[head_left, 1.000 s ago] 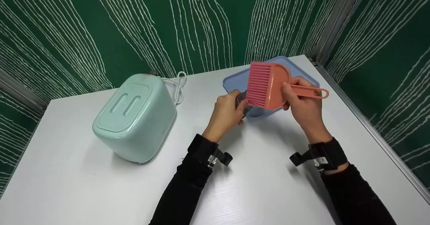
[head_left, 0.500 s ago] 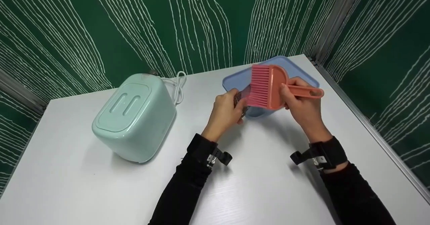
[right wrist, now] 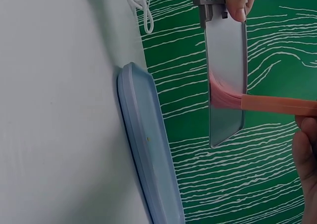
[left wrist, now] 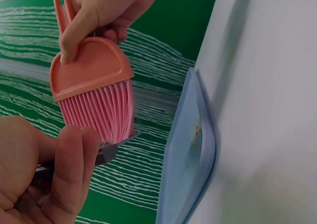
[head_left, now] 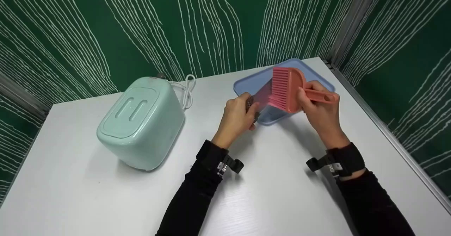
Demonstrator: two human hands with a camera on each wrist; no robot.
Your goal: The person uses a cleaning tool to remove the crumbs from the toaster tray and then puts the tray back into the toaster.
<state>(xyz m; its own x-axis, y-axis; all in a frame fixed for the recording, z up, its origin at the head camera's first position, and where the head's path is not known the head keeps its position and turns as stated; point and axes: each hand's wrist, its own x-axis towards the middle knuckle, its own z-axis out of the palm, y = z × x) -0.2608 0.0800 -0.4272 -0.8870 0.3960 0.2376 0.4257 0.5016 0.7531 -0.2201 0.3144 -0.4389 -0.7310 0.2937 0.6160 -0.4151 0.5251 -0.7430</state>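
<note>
My left hand (head_left: 236, 116) grips the grey end of a thin metal crumb tray (right wrist: 225, 45), held tilted over a blue tray (head_left: 251, 84). My right hand (head_left: 322, 118) pinches an orange hand brush (head_left: 295, 89) at its head, the looped handle pointing right. Its pink bristles (right wrist: 223, 95) press on the metal surface and bend in the right wrist view. Small crumbs (left wrist: 196, 131) lie on the blue tray below.
A mint-green toaster (head_left: 141, 123) stands at the left of the white table (head_left: 225, 200), its white cord (head_left: 188, 91) looped behind it. Green walls with white streaks (head_left: 218, 24) rise behind the table and along its right side.
The brush has shifted slightly right along the crumb tray, uncovering more of its metal surface. The left hand holds nearly still.
</note>
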